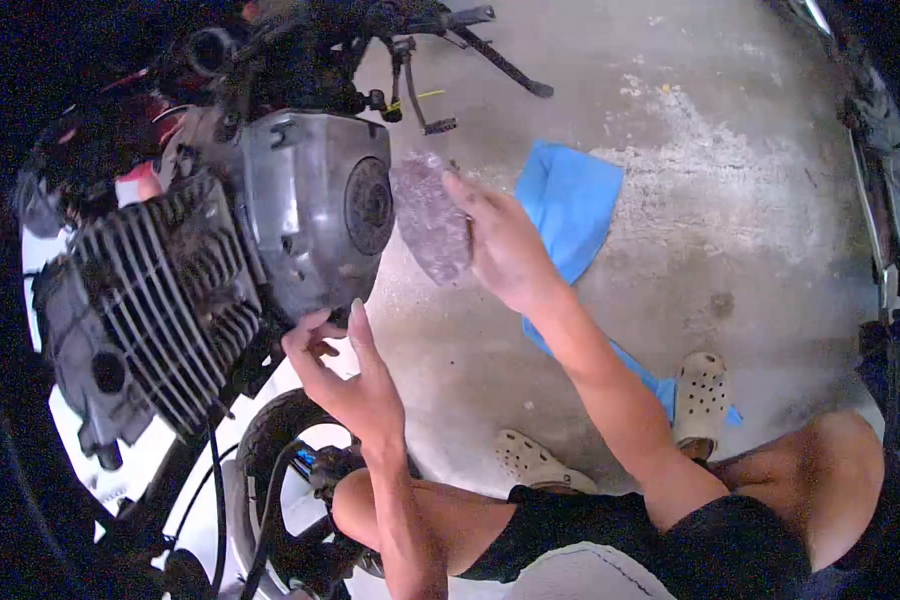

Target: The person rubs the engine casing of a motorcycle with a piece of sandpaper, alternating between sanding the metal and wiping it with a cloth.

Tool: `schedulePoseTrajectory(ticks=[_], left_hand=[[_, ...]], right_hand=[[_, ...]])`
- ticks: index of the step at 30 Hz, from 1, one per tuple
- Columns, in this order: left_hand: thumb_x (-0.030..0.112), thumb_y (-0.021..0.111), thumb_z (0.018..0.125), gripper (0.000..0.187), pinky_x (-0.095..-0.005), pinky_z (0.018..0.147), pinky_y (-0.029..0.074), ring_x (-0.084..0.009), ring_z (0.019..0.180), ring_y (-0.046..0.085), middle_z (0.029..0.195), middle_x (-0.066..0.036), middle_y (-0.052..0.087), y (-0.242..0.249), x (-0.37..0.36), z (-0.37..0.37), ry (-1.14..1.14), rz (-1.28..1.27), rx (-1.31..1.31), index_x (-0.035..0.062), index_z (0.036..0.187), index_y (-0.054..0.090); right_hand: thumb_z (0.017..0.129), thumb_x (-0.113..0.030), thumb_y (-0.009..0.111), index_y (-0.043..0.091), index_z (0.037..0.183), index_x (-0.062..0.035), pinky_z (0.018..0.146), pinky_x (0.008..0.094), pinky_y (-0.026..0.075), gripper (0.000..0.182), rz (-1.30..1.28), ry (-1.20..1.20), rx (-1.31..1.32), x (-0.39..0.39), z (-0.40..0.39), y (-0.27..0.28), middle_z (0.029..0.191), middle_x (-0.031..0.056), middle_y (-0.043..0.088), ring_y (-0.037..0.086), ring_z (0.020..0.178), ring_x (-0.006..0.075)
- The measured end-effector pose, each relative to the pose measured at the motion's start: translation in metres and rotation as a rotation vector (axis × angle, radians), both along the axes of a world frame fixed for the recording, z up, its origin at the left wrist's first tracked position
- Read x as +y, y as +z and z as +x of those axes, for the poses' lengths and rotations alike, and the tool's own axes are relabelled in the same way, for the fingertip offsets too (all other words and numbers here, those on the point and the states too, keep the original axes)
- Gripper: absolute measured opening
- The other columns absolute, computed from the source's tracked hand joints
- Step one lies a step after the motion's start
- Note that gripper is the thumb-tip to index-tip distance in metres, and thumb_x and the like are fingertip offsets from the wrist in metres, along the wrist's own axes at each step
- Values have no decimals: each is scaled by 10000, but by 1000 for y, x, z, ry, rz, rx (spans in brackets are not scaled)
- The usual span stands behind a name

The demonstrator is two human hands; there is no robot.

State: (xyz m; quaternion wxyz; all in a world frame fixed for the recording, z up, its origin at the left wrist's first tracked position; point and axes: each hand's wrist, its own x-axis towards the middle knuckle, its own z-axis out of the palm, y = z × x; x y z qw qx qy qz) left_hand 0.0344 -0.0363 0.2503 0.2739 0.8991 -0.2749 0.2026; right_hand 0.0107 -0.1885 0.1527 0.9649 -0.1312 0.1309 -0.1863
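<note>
My right hand (500,240) holds a crumpled greyish-pink cloth (432,215) just to the right of the engine's round cover. My left hand (350,375) is at the lower edge of the grey metal engine case (305,210), with thumb and fingers apart and its fingertips partly behind the case edge. Nothing shows between those fingers. To the left of the case sits the finned cylinder (165,300) of the motorcycle engine.
A blue cloth (575,205) lies on the concrete floor (730,250) beyond my right forearm. Motorcycle pedals and levers (510,70) jut out at the top. Below are a tyre (260,460) and beige clogs (703,390) on my feet.
</note>
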Motion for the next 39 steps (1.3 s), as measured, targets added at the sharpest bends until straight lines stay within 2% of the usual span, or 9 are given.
schedulePoseTrajectory(ticks=[7,10,17,19,20,23,28,31,39], left_hand=[[276,539,993,456,-299,800,497,-188,1054,606,1221,-117,600,24,0,-35,-135,-345,864,11,1352,442],[173,591,965,431,-260,776,508,-133,964,616,1075,-84,652,31,7,-41,-145,-584,1068,-9,1331,454],[111,619,940,187,-192,676,525,-64,831,637,975,-34,684,36,29,-43,24,-875,1075,27,1106,602],[122,638,930,118,-191,601,518,-65,731,632,920,-25,679,27,29,-46,27,-818,976,60,1025,605],[122,638,930,118,-191,601,518,-65,731,632,920,-25,679,25,31,-49,31,-807,993,60,1025,605],[132,649,924,135,-237,602,544,-102,751,648,892,-39,672,24,34,-56,129,-668,1051,77,990,545],[134,639,930,153,-264,634,555,-116,760,644,891,-38,667,17,34,-55,125,-710,1004,80,1008,519],[132,631,935,155,-277,665,559,-120,787,639,903,-40,664,15,37,-51,99,-705,940,78,1014,510],[302,622,944,399,-351,779,525,-210,1009,609,1161,-116,622,19,27,-57,169,-541,833,70,1230,468]], right_hand=[[961,-269,583,584,1221,20,818,278,511,388,-36,125,-120,8,-36,35,1075,71,665,640,928,129],[959,-262,586,588,1219,20,787,270,521,384,-62,222,-153,20,-38,48,1065,71,670,642,912,119],[969,-328,560,398,1409,5,1019,329,414,575,8,-76,-250,103,-54,57,1326,130,529,533,1184,173],[994,-387,489,296,1465,-5,1092,341,327,637,-657,-253,-166,126,-62,65,1403,145,451,449,1279,188],[994,-387,489,296,1465,-5,1092,341,327,637,-651,-256,-149,128,-59,64,1403,145,451,449,1279,188],[1002,-446,447,423,1392,6,1032,317,398,598,40,-123,-116,103,-47,62,1345,158,511,504,1219,188],[998,-451,447,501,1304,13,998,366,442,558,-26,118,-124,89,-45,46,1225,102,609,575,1132,207],[990,-433,479,526,1280,-12,993,347,435,513,333,327,3,101,-47,42,1219,119,607,593,1090,186],[964,-305,575,612,1156,-8,868,289,490,355,6,43,32,49,-40,23,1095,91,670,642,955,155]])
